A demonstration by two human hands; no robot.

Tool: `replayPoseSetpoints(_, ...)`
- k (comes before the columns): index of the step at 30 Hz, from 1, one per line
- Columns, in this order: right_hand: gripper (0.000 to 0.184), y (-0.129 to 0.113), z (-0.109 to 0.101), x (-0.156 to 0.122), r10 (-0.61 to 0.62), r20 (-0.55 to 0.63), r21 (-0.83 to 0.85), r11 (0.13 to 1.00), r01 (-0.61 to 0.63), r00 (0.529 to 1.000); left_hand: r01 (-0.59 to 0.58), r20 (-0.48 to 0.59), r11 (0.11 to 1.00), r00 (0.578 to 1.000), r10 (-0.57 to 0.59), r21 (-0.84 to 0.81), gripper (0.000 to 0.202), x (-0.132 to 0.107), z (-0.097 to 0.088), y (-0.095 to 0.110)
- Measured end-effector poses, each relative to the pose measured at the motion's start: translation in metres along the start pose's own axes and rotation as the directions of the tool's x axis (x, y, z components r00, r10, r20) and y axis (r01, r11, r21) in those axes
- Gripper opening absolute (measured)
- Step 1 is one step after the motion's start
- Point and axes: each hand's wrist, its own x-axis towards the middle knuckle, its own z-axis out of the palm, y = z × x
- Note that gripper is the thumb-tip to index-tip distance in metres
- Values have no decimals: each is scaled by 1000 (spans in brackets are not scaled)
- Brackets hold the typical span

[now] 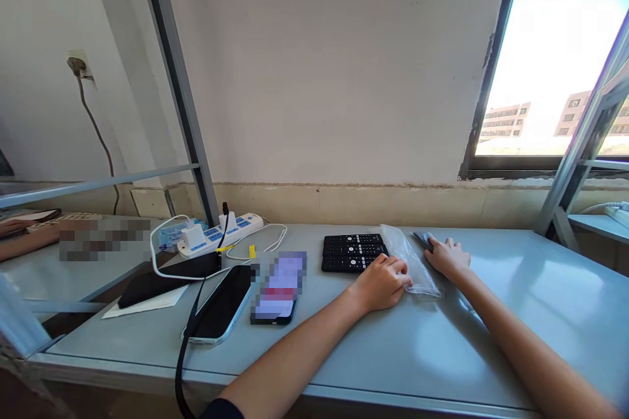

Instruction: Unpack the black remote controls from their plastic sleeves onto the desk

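My left hand [383,283] is closed, its curled fingers pinching the near left edge of a clear plastic bag [410,262] that lies flat on the table. Just beyond that hand, several black remote controls [351,253] with small pale buttons lie side by side in a neat block. To the right of the bag, my right hand [448,257] rests low on the tabletop. Its fingers are closed over a slim dark object [422,240], partly covered by them, whose kind I cannot make out.
A phone with a lit, blurred screen [280,288] and a dark-screened phone [223,304] lie at the left. Behind them are a white power strip [221,236], white cables and a black pouch [170,278]. A black strap [189,334] hangs over the front edge. Metal posts flank the table.
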Motion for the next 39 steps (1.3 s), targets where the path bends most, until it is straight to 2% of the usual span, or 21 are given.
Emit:
replayPoseSetpoints(9,42,-2,3,2,1,6,31,1000,-1,1000,3,-17,1000,1000,-3,-13,18,-1,4,-2)
replayPoseSetpoints(14,41,-3,-5,-1,31,62,27,999,-33,998,18,-17,1000,1000,-18,-5,17,-1,4,-2)
replayPoseSetpoints(21,42,-5,-15,-8,60,77,45,997,-63,995,25,14,1000,1000,-25,3,21,-1,5,-2)
replayPoseSetpoints(27,43,-4,-11,-6,57,73,22,998,-58,996,36,-3,999,999,-36,-3,20,-2,6,-2)
replayPoseSetpoints(39,45,-4,-10,-5,27,92,18,999,-28,995,35,54,999,998,-36,19,20,0,-3,1)
